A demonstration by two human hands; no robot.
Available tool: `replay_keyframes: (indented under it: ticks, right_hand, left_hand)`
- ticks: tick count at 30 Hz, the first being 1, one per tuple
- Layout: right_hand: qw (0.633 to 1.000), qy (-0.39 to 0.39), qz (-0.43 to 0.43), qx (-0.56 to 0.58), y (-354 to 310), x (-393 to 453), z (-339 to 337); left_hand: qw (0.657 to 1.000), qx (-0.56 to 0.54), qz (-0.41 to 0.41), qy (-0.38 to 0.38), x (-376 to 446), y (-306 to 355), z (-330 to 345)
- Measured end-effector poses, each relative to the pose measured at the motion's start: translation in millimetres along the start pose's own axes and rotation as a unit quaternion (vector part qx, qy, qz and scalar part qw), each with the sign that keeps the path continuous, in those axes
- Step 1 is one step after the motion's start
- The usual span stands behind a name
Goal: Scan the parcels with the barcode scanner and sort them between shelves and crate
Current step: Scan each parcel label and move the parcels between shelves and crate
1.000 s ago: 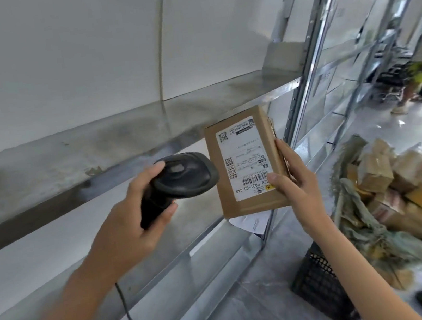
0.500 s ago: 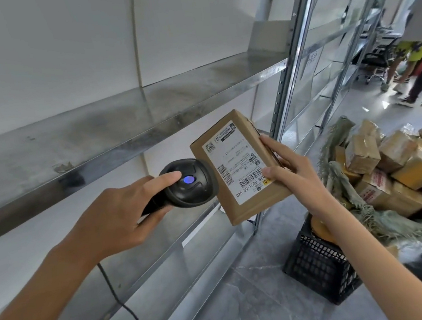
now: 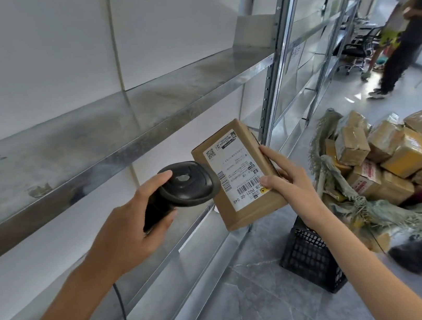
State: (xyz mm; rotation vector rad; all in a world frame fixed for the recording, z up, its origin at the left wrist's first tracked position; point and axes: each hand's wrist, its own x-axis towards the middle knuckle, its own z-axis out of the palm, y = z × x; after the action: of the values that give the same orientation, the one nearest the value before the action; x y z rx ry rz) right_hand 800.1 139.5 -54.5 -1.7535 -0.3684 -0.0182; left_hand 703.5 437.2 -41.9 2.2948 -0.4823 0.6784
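Brown cardboard fills the middle of the view: a parcel (image 3: pixel 236 175) held up in the air, its white label (image 3: pixel 235 168) turned toward the camera. The right hand (image 3: pixel 287 186) grips it at the parcel's four o'clock edge, thumb pressed on the label by the barcode and fingers wrapped behind. At the parcel's nine o'clock, the left hand (image 3: pixel 132 226) is curled round the handle of the black barcode scanner (image 3: pixel 186 184), index finger stretched along the top; the scanner head overlaps the label's left edge, and its cable (image 3: pixel 126 317) drops away toward six o'clock. Whether the scan has registered cannot be told from here.

As for progress, the sorting looks barely begun. The metal shelf (image 3: pixel 121 118) running from nine to one o'clock carries no parcels, and the shelf below it shows only what looks like a slip of paper at its front edge. At four o'clock on the floor stands a black crate (image 3: pixel 312 259), its inside hidden behind the right forearm. At three o'clock a greenish sack (image 3: pixel 346 194) lies open, heaped with many taped parcels (image 3: pixel 394 148) waiting their turn. This parcel has yet to be placed, and nearly all the pile remains. At one o'clock two people stand well apart from the work.
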Motion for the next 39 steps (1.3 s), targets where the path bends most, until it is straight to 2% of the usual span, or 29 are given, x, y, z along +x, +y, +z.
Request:
replay_keyframes:
  ticks: [3, 8, 14, 21, 24, 29, 35, 39]
  right_hand:
    - [0.997, 0.055, 0.034, 0.029, 11, -15, -5]
    - [0.978, 0.174, 0.085, 0.075, 27, -54, -20]
    - [0.931, 0.315, 0.139, 0.12, 46, -91, -51]
    - [0.888, 0.414, 0.153, 0.132, 76, -92, -111]
    - [0.874, 0.437, 0.16, 0.139, 95, -83, -150]
    - [0.854, 0.467, 0.169, 0.156, 125, -55, -245]
    - [0.836, 0.498, 0.178, 0.147, 159, -23, -372]
    - [0.83, 0.509, 0.187, 0.133, 191, -3, -451]
  left_hand:
    - [0.99, -0.14, -0.032, 0.005, 7, 1, 28]
    - [0.953, -0.292, -0.072, 0.031, 21, 5, 88]
    - [0.916, -0.389, -0.101, -0.006, 49, 29, 161]
    - [0.869, -0.473, -0.137, -0.056, 106, 75, 252]
    - [0.854, -0.488, -0.167, -0.071, 136, 93, 303]
    - [0.839, -0.504, -0.173, -0.108, 192, 136, 392]
    - [0.861, -0.469, -0.158, -0.12, 265, 190, 505]
    - [0.828, -0.51, -0.181, -0.148, 306, 217, 572]
